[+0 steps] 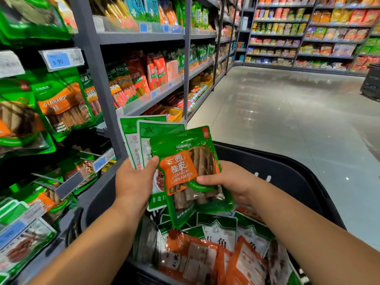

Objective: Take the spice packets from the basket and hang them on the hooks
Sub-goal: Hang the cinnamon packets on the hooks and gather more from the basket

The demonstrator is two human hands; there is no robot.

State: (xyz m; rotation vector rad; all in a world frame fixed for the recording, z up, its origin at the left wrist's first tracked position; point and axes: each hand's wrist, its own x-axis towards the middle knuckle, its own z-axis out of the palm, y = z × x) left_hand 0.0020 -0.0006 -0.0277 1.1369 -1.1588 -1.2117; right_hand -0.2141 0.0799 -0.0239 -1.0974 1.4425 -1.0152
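Several spice packets are in the air at once, and that is the weak spot. The left hand grips a fan of white-and-green packets, thumb pressed across their fronts. The right hand pinches the right edge of a green cinnamon packet that overlaps the fan. Both sets of fingers are closed on plastic, with none free. All of it hovers over the dark basket, where many more packets lie loose. The hooks jut out at the left, some carrying hanging cinnamon packets.

The slick film could slide within the fan if the left hand loosens to pass one over, and a packet would drop into the basket or onto the floor. The cinnamon packet, held by one edge only, may twist so that its hang hole misses the hook tip; the hole itself cannot be made out here. Since the packets differ, one may also end up under the wrong price tag.
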